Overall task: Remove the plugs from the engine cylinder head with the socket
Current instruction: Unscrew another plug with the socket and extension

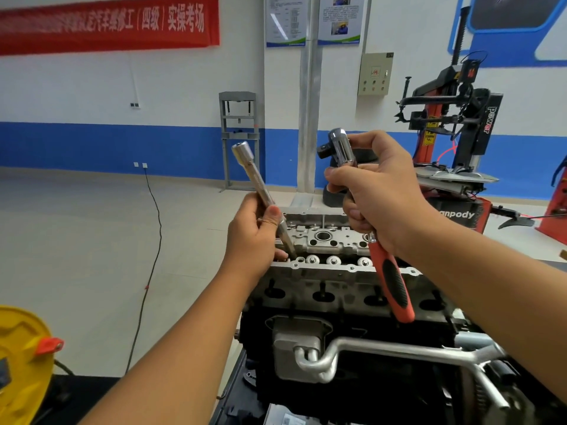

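While each grip point(254, 231) point(377, 191) clasps tools: one socket point(260, 188), one ratchet point(368, 210).

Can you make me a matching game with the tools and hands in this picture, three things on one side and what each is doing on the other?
Things:
1. long socket extension
2. ratchet
3. cylinder head

States:
A. held up in the right hand, orange handle hanging down
B. sits on top of the engine, under both hands
C. held tilted in the left hand, lower end down at the head

Pairs: 1-C, 2-A, 3-B
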The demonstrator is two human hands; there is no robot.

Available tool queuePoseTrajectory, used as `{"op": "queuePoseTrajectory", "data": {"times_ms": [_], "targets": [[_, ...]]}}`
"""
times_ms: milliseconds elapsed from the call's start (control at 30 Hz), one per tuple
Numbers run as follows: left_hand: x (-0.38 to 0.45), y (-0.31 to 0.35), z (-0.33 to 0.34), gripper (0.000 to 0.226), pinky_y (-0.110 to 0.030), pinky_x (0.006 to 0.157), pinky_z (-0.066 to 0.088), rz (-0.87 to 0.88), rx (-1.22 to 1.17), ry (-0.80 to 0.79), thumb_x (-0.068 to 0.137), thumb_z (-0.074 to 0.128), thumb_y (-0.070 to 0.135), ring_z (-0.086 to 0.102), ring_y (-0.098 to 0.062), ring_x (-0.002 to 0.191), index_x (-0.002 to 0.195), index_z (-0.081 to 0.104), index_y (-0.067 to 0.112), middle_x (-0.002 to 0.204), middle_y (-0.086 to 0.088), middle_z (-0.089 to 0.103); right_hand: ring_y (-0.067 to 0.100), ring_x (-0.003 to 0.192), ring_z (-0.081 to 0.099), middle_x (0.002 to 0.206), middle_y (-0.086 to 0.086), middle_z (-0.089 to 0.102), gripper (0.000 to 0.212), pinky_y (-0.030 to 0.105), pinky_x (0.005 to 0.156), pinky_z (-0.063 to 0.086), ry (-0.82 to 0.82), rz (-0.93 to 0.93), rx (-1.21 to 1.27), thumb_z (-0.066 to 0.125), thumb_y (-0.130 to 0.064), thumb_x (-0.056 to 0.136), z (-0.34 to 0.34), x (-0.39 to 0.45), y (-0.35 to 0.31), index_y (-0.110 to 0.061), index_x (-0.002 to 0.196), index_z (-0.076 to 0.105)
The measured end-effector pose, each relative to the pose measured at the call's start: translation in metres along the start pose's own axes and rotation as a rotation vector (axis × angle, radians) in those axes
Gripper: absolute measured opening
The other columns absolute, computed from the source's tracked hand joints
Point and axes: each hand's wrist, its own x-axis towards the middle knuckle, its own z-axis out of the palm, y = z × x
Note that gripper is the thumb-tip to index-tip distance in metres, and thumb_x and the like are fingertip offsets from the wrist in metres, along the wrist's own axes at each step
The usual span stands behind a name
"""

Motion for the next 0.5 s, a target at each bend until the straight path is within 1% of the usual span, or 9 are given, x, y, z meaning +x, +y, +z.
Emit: {"op": "queuePoseTrajectory", "data": {"times_ms": [100, 200, 233, 367, 433, 500], "targets": [[0.0022, 0.0005, -0.0008, 0.007, -0.035, 0.058, 0.064, -0.025, 0.006, -0.043, 0.107, 0.053, 0.036, 0.075, -0.021, 0.088, 0.108, 0.057, 0.03, 0.103, -0.005, 0.07, 0.016, 0.036, 0.038, 0.072, 0.012, 0.066, 0.044, 0.023, 0.04, 0.036, 0.009, -0.007, -0.006, 0.071, 0.001, 0.089, -0.0017, -0.0016, 0.0037, -0.026, 0.121, 0.057], [-0.0006, 0.0023, -0.0011, 0.018, -0.035, 0.06, 0.064, 0.007, 0.031, -0.116, 0.098, 0.056, 0.048, 0.074, -0.016, 0.087, 0.106, 0.057, 0.032, 0.1, 0.0, 0.071, 0.017, 0.038, 0.04, 0.076, 0.014, 0.066, 0.047, 0.024, 0.04, 0.037, 0.018, -0.013, -0.005, 0.072, 0.001, 0.089, -0.0021, -0.0028, 0.0066, -0.026, 0.124, 0.057], [-0.0009, 0.0021, -0.0012, 0.019, -0.034, 0.06, 0.064, 0.018, 0.036, -0.133, 0.096, 0.056, 0.049, 0.074, -0.014, 0.087, 0.106, 0.057, 0.032, 0.1, 0.001, 0.071, 0.017, 0.039, 0.04, 0.076, 0.015, 0.066, 0.046, 0.024, 0.04, 0.037, 0.018, -0.014, -0.007, 0.072, 0.001, 0.089, -0.0021, -0.0029, 0.0071, -0.026, 0.123, 0.057], [-0.0009, -0.0002, -0.0014, 0.004, -0.028, 0.06, 0.062, 0.062, 0.071, -0.163, 0.102, 0.059, 0.038, 0.074, -0.012, 0.087, 0.104, 0.056, 0.037, 0.099, 0.007, 0.071, 0.017, 0.038, 0.04, 0.076, 0.015, 0.066, 0.045, 0.023, 0.04, 0.037, 0.01, -0.02, -0.024, 0.073, 0.0, 0.088, -0.0005, -0.0021, 0.0069, -0.028, 0.12, 0.058], [-0.0013, 0.0001, -0.0003, 0.008, -0.027, 0.058, 0.061, 0.07, 0.084, -0.156, 0.102, 0.062, 0.037, 0.074, -0.015, 0.084, 0.102, 0.055, 0.04, 0.1, 0.007, 0.069, 0.017, 0.039, 0.04, 0.076, 0.016, 0.065, 0.044, 0.023, 0.04, 0.037, 0.002, -0.02, -0.024, 0.073, 0.0, 0.088, 0.0019, -0.0024, 0.0072, -0.029, 0.118, 0.059], [-0.0014, 0.0004, 0.0009, 0.013, -0.027, 0.057, 0.062, 0.084, 0.108, -0.135, 0.098, 0.067, 0.041, 0.074, -0.016, 0.081, 0.099, 0.053, 0.042, 0.098, 0.005, 0.067, 0.017, 0.039, 0.039, 0.075, 0.016, 0.065, 0.043, 0.024, 0.041, 0.037, -0.004, -0.023, -0.023, 0.072, 0.0, 0.088, 0.0044, -0.0024, 0.0078, -0.03, 0.116, 0.059]]}}
